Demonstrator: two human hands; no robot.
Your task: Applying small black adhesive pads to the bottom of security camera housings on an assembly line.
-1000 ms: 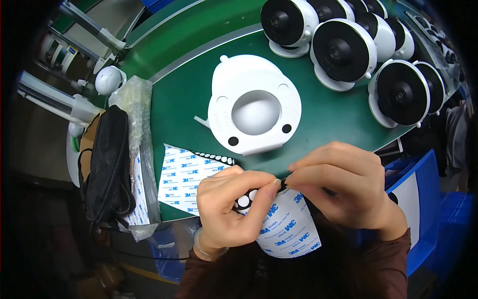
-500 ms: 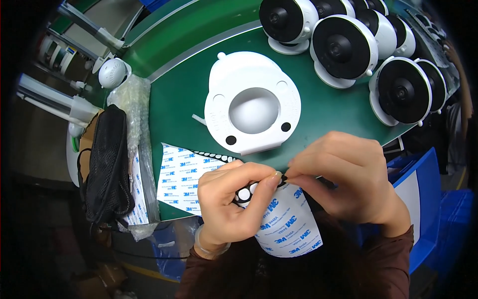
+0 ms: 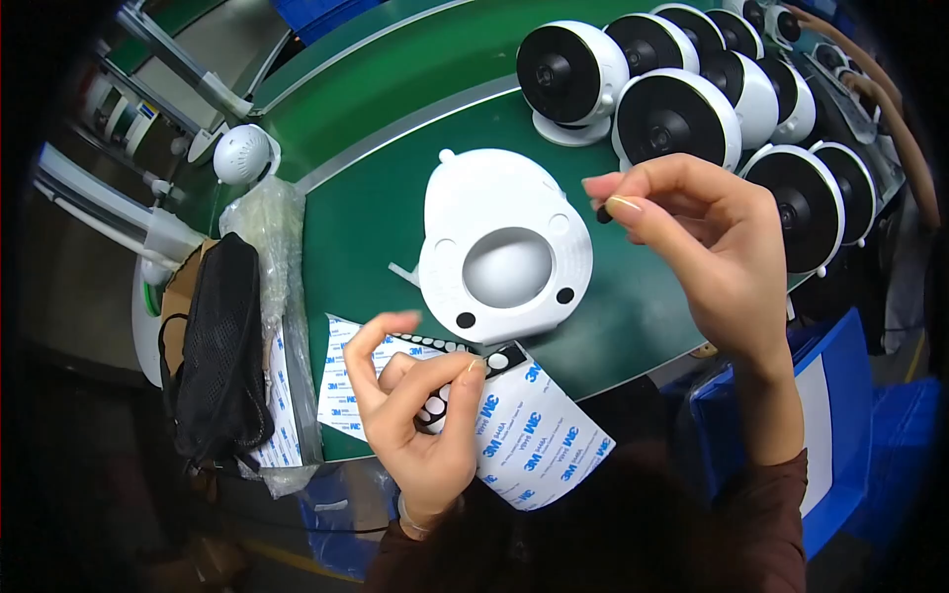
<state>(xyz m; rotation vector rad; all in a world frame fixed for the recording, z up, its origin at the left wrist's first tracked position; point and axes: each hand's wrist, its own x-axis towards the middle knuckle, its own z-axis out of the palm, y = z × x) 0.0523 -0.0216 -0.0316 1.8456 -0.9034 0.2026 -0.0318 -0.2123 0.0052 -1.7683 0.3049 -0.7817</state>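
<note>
My left hand [image 3: 425, 420] pinches a white backing sheet [image 3: 539, 445] printed in blue, with a black strip of round stickers [image 3: 499, 360] along its edge. Between the thumb and fingertips of my right hand [image 3: 727, 247] is a small black round pad [image 3: 604, 213], raised to the right of a white camera housing [image 3: 445, 277]. The housing lies on the green table with its base up. Two black pads sit on the near part of its base, and two bare round recesses show farther up. Another printed sheet [image 3: 343, 405] lies beside my left hand.
Several white cameras with black round fronts [image 3: 560, 75] stand at the back right. On the left are a black mesh pouch [image 3: 222, 346], bubble wrap [image 3: 280, 232] and a white dome-shaped device [image 3: 242, 153]. A blue bin [image 3: 840, 415] is at the right. Another person's arm [image 3: 900, 138] shows at the far right.
My right hand has moved up and away from the sheet with a black pad in its fingertips. My left hand has shifted slightly left and down with the sheet.
</note>
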